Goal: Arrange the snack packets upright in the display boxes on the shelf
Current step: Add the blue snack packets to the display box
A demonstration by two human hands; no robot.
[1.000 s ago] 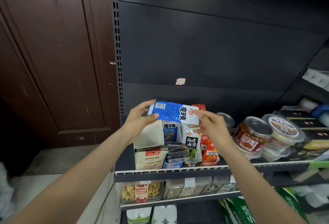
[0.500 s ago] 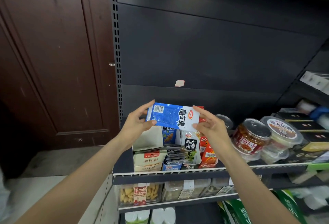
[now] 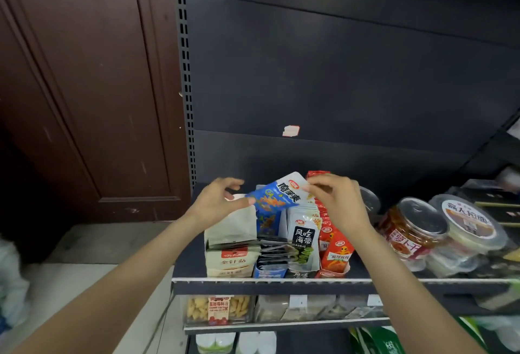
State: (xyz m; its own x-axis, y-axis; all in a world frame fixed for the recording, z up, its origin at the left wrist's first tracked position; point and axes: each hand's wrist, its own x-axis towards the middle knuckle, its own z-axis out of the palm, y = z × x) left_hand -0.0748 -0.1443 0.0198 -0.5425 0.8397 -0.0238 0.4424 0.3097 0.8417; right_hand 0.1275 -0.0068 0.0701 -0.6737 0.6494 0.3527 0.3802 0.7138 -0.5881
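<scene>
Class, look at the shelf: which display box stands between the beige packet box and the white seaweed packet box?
In the head view, the blue display box stands between the beige box and the white seaweed box, below the tilted blue packet.

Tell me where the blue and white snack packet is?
The blue and white snack packet is held tilted between both hands, above the display boxes at the shelf's left end.

My right hand [image 3: 336, 201] covers the top corner of the blue packet [image 3: 277, 196] and most of the red packets [image 3: 334, 249] behind it, so I can't see my grip there. My left hand [image 3: 218, 203] hides the beige box's [image 3: 230, 227] back edge. The noodle tubs [image 3: 464, 224] blur at the right edge. The price tags [image 3: 298, 301] are too small to read.
</scene>
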